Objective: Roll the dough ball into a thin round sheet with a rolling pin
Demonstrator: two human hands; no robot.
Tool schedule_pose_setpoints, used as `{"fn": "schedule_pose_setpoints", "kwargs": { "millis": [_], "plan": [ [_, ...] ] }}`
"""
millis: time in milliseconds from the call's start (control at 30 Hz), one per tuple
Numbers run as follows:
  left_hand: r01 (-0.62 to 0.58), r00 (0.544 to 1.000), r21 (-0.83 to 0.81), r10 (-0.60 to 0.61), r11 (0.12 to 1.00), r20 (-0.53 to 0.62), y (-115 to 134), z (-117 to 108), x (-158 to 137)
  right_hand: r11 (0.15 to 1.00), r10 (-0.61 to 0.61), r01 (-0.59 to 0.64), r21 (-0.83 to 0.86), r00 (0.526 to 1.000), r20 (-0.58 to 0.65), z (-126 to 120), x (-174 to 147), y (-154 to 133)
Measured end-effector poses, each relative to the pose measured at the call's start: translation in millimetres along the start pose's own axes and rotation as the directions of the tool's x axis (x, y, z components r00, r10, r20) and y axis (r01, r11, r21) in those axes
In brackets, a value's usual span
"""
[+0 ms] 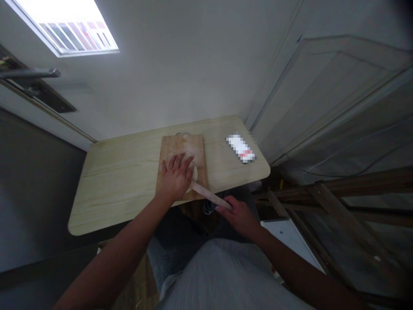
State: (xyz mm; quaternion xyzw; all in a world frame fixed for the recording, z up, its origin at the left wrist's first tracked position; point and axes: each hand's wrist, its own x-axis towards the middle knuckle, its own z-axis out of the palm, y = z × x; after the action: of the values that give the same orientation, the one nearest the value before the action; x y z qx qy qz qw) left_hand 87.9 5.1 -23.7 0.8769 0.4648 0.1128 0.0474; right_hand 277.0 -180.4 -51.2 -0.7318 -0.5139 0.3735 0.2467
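A wooden cutting board (pixel 196 148) lies on the small table, lightly dusted with white powder. On it rests a round, flat piece of pale dough (pixel 195 172), mostly covered by my left hand (pixel 177 176). The fingers of that hand are spread and stretched over the dough. My right hand (pixel 237 214) is closed round the near end of a thin wooden rolling pin (pixel 209 196). The pin slants up to the left, its far end at the dough beside my left hand; whether the two touch I cannot tell.
The light wooden table (pixel 119 176) stands against a white door with a metal handle (pixel 32 74). A flat, blurred-out object like a phone (pixel 240 147) lies on its right side. Wooden beams (pixel 335 206) and a white panel (pixel 288 239) are at lower right.
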Motion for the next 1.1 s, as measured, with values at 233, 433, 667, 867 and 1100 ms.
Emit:
{"fn": "schedule_pose_setpoints", "kwargs": {
  "millis": [233,433,667,867,1100],
  "plan": [
    [0.054,0.996,-0.012,-0.055,0.998,-0.077,-13,4,-41,0.999,-0.035,0.035,0.002,0.999,-0.003,4,-10,-4],
    [0.099,0.986,-0.061,-0.107,0.993,-0.128,-12,-4,-51,0.993,-0.113,0.114,0.019,0.992,-0.049,-8,-4,-4],
    [0.118,0.945,-0.189,-0.169,0.975,-0.279,-32,-19,-5,0.982,-0.182,0.186,0.03,0.979,-0.094,-19,32,-23],
    [0.112,0.955,-0.192,-0.159,0.975,-0.251,-43,-9,49,0.974,-0.2,0.191,-0.122,0.977,-0.07,-22,64,-31],
    [0.091,0.987,-0.032,-0.094,0.995,-0.132,-39,13,46,0.956,-0.201,0.179,-0.234,0.977,-0.074,-29,67,-26]
  ]
}}
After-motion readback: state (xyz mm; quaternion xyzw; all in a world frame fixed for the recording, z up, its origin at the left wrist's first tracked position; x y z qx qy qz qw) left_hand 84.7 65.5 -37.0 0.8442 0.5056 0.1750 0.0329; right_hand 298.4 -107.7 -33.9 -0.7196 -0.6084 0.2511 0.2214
